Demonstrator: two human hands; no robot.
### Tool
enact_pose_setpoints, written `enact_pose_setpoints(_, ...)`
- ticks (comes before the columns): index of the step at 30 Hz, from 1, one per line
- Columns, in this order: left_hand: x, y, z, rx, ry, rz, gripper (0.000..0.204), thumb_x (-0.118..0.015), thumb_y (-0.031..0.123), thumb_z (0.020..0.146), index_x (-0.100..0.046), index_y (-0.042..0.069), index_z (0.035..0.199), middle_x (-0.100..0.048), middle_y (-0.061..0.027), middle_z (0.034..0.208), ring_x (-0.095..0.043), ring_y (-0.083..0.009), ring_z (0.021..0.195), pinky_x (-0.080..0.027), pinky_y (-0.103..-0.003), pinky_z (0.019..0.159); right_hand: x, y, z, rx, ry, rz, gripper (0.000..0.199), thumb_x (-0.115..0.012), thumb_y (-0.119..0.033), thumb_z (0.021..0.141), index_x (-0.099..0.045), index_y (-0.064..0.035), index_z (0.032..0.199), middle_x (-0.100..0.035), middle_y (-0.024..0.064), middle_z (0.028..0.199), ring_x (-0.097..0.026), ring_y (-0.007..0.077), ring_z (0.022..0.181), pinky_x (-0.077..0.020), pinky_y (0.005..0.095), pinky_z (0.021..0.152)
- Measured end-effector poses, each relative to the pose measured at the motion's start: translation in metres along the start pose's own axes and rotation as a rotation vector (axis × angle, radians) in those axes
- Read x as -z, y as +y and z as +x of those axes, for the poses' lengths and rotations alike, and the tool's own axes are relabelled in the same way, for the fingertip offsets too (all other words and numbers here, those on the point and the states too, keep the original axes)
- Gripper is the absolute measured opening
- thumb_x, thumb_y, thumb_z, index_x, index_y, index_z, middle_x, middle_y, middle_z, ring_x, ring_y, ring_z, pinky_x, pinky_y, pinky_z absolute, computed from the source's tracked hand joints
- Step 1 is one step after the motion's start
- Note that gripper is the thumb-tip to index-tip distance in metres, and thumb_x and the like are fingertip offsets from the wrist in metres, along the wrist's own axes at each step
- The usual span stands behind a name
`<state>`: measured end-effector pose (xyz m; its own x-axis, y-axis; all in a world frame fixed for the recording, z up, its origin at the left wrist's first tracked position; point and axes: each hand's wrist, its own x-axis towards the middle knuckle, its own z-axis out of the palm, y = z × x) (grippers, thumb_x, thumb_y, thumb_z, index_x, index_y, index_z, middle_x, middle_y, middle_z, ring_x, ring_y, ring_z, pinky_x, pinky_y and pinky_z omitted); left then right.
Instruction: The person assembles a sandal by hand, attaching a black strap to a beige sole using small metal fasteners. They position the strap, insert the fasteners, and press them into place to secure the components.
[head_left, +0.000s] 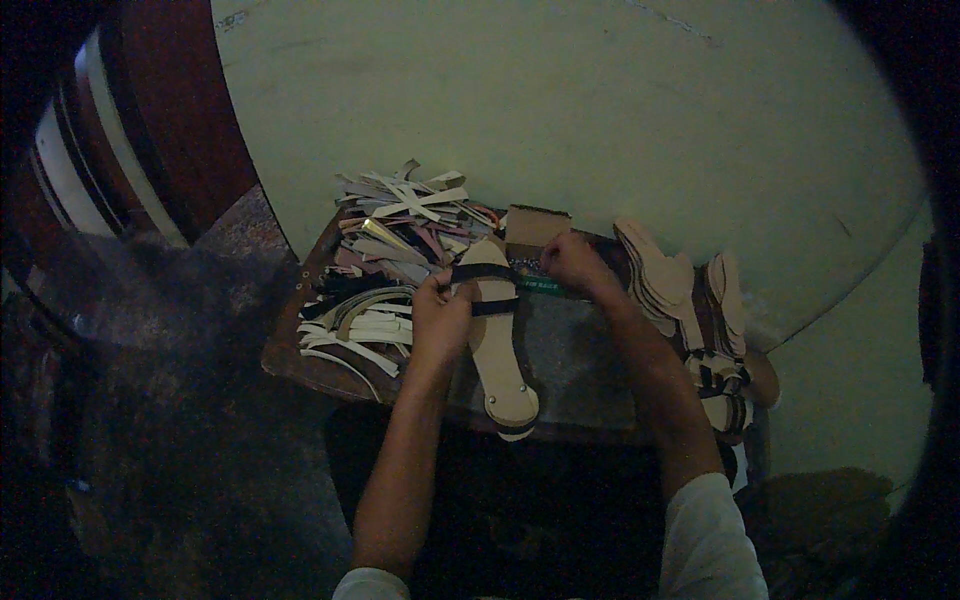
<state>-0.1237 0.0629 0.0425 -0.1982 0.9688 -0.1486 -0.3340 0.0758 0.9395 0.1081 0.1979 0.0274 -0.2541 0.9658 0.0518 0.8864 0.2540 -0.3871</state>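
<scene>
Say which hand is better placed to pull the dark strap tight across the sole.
Probably right. The right hand grips the dark strap end beyond the sole edge; the left hand pins the sole.

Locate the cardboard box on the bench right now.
In the head view the cardboard box sits at the far edge of the workbench, centre, just behind the right hand, with the heap of strips on its left.
</scene>
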Motion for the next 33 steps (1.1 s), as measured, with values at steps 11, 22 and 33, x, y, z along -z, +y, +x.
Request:
enact_pose_setpoints(11, -0.019, -0.009, -0.011, -0.022, -0.100, 0.189, 0.036, -0.066, 0.014, 0.084, -0.058, -0.002, 0.115, -0.066, -0.0103, 0.098, -0.062, -0.0189, 0.086, -0.049, -0.031, 0.077, 0.048, 0.041, -0.106, 0.038, -0.115, 0.556, 0.016, -0.072, -0.013, 0.083, -0.072, 0.0010, 0.091, -0.071, 0.0049, 0.084, -0.066, 0.0138, 0.074, -0.0537, 0.0308, 0.072)
enact_pose_setpoints(22, -0.049, -0.041, -0.031, 0.111, -0.267, 0.370, 0.036, -0.066, 0.020, 0.085, -0.061, -0.001, 0.113, -0.068, -0.0108, 0.101, -0.063, -0.0196, 0.088, -0.050, -0.032, 0.079, -0.003, 0.033, -0.183, 0.015, -0.025, 0.338, 0.022, -0.069, -0.017, 0.087, -0.072, -0.0046, 0.104, -0.072, 0.0128, 0.101, -0.069, 0.0190, 0.090, -0.0543, 0.0336, 0.078)
enact_pose_setpoints(33, -0.047, -0.055, -0.028, 0.098, -0.196, 0.392, 0.037, -0.066, 0.015, 0.084, -0.055, -0.004, 0.115, -0.067, -0.0127, 0.095, -0.065, -0.0195, 0.083, -0.052, -0.031, 0.075, 0.004, 0.036, -0.201, -0.021, 0.218, 0.511, 0.021, -0.067, -0.015, 0.083, -0.071, -0.0038, 0.099, -0.071, 0.0157, 0.100, -0.068, 0.0321, 0.089, -0.0519, 0.0396, 0.084)
